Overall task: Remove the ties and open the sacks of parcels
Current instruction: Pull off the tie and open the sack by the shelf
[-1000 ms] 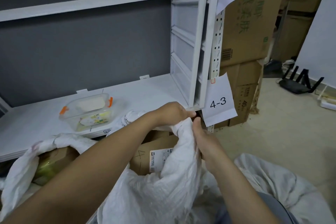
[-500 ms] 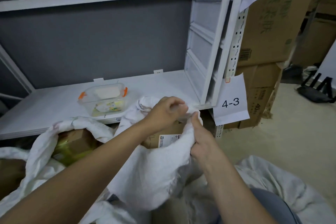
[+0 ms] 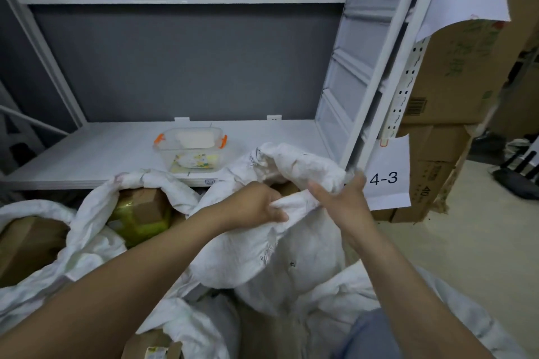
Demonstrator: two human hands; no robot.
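Nearest us, our L hand (image 3: 256,205) grips a bunched fold of the white sack (image 3: 291,259), fingers curled round it. Our R hand (image 3: 342,204), just beside, pinches the sack's rim. To the left a second sack (image 3: 87,230) lies open w/ cardboard parcels (image 3: 145,207) inside. Beyond, the shelf (image 3: 87,154) carries a clear tub (image 3: 191,154) w/ orange clips. A "4-3" label (image 3: 388,192) hangs at right.
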